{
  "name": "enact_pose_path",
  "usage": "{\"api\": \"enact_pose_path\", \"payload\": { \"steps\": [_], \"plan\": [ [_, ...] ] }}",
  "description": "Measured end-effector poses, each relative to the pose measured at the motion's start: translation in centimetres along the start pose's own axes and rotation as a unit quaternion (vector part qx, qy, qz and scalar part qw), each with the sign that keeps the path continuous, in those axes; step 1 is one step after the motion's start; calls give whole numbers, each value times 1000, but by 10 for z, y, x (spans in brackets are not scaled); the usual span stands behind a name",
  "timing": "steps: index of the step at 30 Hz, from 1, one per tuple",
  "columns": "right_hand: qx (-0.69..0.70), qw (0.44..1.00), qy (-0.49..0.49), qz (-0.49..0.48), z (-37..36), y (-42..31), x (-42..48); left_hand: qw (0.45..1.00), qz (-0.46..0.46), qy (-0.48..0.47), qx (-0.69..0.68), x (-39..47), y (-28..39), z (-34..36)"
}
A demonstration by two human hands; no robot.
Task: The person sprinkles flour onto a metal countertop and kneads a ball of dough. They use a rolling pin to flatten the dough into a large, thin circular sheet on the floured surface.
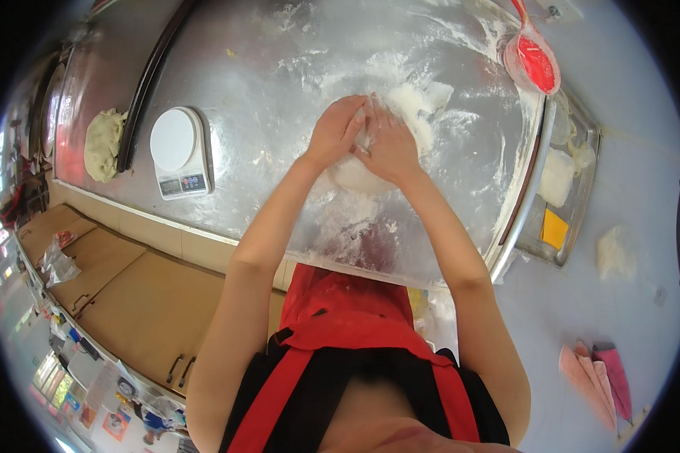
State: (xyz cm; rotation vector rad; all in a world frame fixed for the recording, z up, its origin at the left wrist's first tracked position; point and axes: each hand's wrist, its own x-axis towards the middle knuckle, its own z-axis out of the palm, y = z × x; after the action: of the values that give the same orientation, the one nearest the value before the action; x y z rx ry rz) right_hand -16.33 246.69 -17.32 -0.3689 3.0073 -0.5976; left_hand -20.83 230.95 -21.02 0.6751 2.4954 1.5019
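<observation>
My left hand (337,130) and my right hand (392,141) meet at the fingertips over a pale dough mass (360,174) on the metal worktop (249,124). Both palms rest on the dough, with the fingers curved over its far side. Part of the dough shows between the hands and below the wrists; the rest is hidden under them. Loose white flour (422,113) lies just beyond and right of my right hand. A white digital kitchen scale (182,153) stands to the left of my left hand.
At the far left lies a larger dough lump (105,145) beside a long dark bar (141,96). A red scoop (535,62) sits at the upper right corner. Past the right edge, a metal tray (588,164) holds bags and a yellow scraper (554,229).
</observation>
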Motion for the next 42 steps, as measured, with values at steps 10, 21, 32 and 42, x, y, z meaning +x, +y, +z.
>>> {"api": "enact_pose_path", "payload": {
  "steps": [10,21,32,42],
  "plan": [
    [271,946,128,121,38,19,-47,985,-56,158,31,-85,23,23],
    [290,927,187,144,37,8,-35,998,-20,51,13,-48,5,27],
    [405,887,134,177,15,26,-45,973,-181,90,-112,-59,34,35],
    [-13,992,65,107,0,6,-55,992,-74,62,84,-54,47,23]
  ]
}}
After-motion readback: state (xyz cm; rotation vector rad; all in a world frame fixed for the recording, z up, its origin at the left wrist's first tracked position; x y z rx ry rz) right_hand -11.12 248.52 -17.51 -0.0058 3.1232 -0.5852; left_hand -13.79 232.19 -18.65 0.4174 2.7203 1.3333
